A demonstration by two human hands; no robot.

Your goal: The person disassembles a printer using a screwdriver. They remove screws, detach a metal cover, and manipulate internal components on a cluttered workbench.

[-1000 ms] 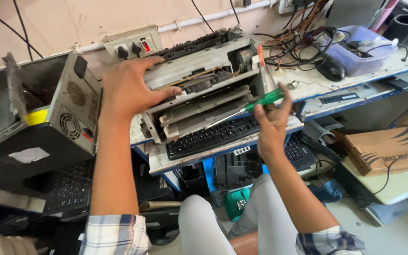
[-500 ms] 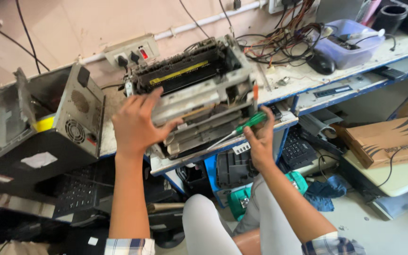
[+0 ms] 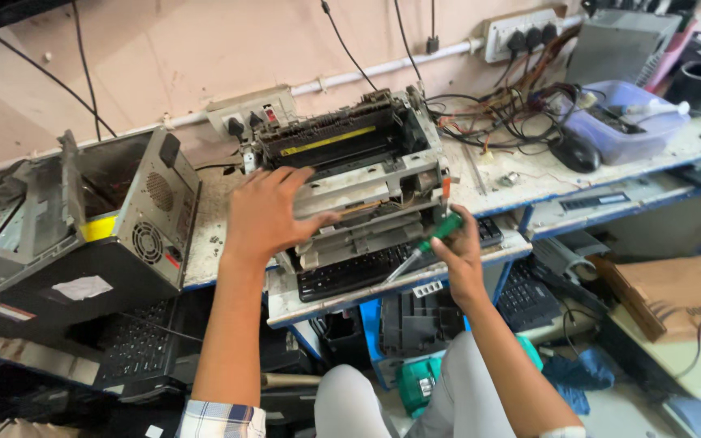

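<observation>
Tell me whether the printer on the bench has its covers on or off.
Off. The printer shows bare metal frame, rollers and wiring on top; the left hand rests on it.

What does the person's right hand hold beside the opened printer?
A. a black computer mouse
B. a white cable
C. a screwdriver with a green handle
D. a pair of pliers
C: the right hand grips a screwdriver with a green handle at the front right corner of the opened printer, while the left hand rests flat on the printer's front.
</observation>
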